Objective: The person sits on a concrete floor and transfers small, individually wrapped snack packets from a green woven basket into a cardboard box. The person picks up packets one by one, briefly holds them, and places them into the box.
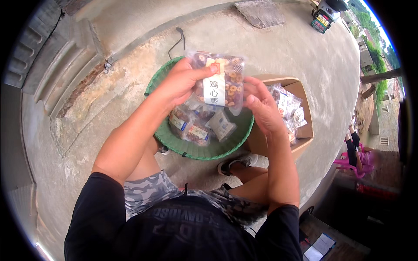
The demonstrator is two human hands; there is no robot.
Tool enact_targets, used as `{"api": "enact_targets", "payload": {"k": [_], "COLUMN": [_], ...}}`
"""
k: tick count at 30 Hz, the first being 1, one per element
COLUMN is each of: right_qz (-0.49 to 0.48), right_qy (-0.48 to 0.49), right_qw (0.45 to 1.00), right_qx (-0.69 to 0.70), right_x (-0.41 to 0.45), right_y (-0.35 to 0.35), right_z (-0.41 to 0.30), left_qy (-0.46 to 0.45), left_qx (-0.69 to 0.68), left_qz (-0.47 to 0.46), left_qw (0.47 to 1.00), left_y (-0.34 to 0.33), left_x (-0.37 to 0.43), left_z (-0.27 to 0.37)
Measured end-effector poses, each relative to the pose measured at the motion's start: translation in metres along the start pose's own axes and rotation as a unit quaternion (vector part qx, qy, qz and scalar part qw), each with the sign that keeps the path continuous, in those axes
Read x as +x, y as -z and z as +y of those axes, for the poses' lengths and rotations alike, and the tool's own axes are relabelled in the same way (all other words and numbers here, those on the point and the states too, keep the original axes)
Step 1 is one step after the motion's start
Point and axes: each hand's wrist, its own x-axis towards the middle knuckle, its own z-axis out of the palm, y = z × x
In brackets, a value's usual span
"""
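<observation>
My left hand (183, 83) grips a clear plastic bag of dried sliced fruit (233, 94) by its left side, thumb on the pale label, which bears writing. At the bag's right edge is my right hand (267, 112), thumb and fingers apart; whether its fingertips touch the plastic is unclear. Below the bag stands a round green woven basket (240, 133). Inside it lie several labelled packets of dark dried food (198, 133) and a whitish packet (222, 125). To the right, partly behind my right forearm, an open cardboard box (307, 122) holds several more packets (284, 101).
Concrete steps (62, 78) rise at the left. A flat slab (261, 14) and a parked scooter (326, 14) are at the far side. Someone sits on a pink chair (343, 161) at right. A dark cord (181, 39) lies beyond the basket; an open notebook (320, 248) is at lower right.
</observation>
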Motion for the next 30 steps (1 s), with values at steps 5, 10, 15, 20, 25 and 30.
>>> {"api": "enact_targets", "payload": {"k": [5, 10, 15, 20, 25, 30], "right_qz": [-0.044, -0.038, 0.099, 0.224, 0.238, 0.133], "right_qy": [0.011, -0.01, 0.102, 0.13, -0.006, -0.021], "right_qw": [0.999, 0.997, 0.98, 0.949, 0.773, 0.882], "right_qx": [-0.017, -0.068, -0.137, -0.18, -0.588, -0.451], "right_x": [-0.006, -0.001, 0.008, -0.002, -0.014, -0.018], "right_y": [-0.03, -0.032, 0.004, 0.031, 0.035, 0.02], "right_z": [0.013, 0.021, -0.004, -0.022, -0.009, 0.002], "left_qy": [-0.003, -0.003, -0.046, -0.071, -0.07, -0.059], "left_qx": [0.042, 0.024, 0.062, 0.117, 0.08, 0.081], "left_qz": [-0.033, 0.043, 0.018, 0.089, 0.118, 0.117], "left_qw": [0.999, 0.999, 0.997, 0.987, 0.987, 0.988], "left_y": [-0.009, -0.001, 0.004, 0.013, 0.03, 0.032], "left_x": [-0.004, -0.005, -0.001, 0.002, -0.001, 0.001], "left_z": [-0.019, -0.008, 0.0, 0.009, 0.017, 0.017]}}
